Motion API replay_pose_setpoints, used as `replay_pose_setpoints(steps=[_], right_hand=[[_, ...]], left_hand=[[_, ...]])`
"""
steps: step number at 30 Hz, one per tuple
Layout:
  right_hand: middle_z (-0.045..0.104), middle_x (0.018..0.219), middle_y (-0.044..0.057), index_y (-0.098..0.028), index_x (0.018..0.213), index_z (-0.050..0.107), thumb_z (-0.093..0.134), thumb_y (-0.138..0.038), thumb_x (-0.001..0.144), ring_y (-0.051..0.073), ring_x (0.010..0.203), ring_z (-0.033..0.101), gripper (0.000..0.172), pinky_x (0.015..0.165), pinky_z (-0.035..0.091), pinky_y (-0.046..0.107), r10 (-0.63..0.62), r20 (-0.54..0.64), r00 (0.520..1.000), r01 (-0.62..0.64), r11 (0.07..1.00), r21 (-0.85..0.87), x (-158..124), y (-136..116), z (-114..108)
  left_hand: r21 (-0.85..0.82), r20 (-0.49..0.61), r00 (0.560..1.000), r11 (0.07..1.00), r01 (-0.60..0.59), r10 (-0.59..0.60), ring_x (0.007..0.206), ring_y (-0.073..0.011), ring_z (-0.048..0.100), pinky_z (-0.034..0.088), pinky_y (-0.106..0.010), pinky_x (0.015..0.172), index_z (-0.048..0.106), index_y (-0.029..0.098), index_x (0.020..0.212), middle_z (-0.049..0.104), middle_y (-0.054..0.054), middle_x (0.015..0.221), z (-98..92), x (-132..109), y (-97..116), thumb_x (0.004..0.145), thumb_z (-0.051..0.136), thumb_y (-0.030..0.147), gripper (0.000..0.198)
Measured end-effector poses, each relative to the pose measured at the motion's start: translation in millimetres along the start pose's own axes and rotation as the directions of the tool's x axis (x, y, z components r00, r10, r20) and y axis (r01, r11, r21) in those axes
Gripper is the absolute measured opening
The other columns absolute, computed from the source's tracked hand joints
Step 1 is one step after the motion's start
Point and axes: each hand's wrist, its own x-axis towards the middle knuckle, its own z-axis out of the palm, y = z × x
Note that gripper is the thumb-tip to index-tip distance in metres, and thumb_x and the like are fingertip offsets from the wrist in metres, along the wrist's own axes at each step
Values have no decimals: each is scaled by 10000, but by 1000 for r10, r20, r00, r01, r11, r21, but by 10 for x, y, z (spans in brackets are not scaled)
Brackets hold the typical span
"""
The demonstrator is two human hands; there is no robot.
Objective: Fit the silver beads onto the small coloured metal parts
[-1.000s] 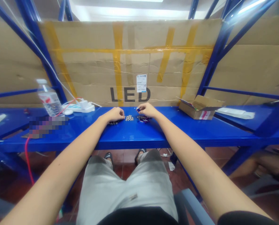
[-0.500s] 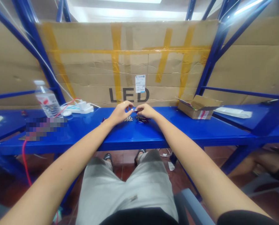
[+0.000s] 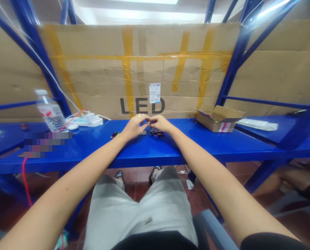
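Note:
My left hand (image 3: 134, 125) and my right hand (image 3: 159, 123) meet above the blue bench (image 3: 149, 149), fingertips pinched together on a tiny part too small to name. Right beneath them lie a heap of small silver pieces (image 3: 144, 132) and a heap of small dark blue pieces (image 3: 156, 133). A few more dark pieces (image 3: 114, 134) lie just left of my left wrist. Both arms reach forward over my lap.
A water bottle (image 3: 49, 111) and a white power strip (image 3: 86, 120) with a red cable stand at the left. An open cardboard box (image 3: 219, 118) sits at the right. A taped cardboard sheet marked LED (image 3: 141, 69) backs the bench. Another person's arm (image 3: 287, 177) shows low right.
My left hand rose from the silver heap on the bench and joined my right hand; the fingertips of both now pinch together above the heaps.

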Motion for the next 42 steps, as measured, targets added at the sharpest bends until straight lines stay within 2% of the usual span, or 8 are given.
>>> replay_pose_setpoints(steps=[4,17,26,35,42], right_hand=[[661,680,-4,-130,704,695,575,-103,651,144,682,570,133,672,416,259,-15,-11,1000,15,1000,-22,0,0,-1],[699,749,13,-132,782,740,620,-136,706,163,731,604,143,726,443,277,-75,-60,995,70,993,-92,22,72,2],[727,819,22,-153,806,769,642,-128,725,182,802,635,152,762,454,278,-102,-107,989,83,983,-164,38,109,-2],[715,853,30,-178,838,791,652,-97,735,171,804,629,191,790,449,269,-188,-142,972,148,956,-253,41,81,-4],[708,845,31,-192,846,794,654,-84,741,174,812,634,206,799,459,274,-202,-142,969,155,945,-289,46,78,-5]], left_hand=[[1,-8,1000,1000,-3,3,786,-152,580,474,-294,782,644,185,980,690,-32,923,-2,-4,-6,899,631,143,92],[44,-15,997,996,-74,74,825,-176,590,481,-327,803,638,186,998,693,-50,922,7,0,-18,934,594,174,78],[46,5,999,998,-43,43,848,-178,592,483,-329,828,630,192,1013,695,-53,950,-1,6,2,924,597,162,99],[52,-11,997,996,-78,78,833,-173,591,488,-327,814,632,188,1029,688,-56,944,6,8,-20,927,595,148,116],[57,-20,995,994,-95,96,856,-178,608,497,-327,815,631,188,1027,686,-58,941,6,7,-15,922,601,134,121]])
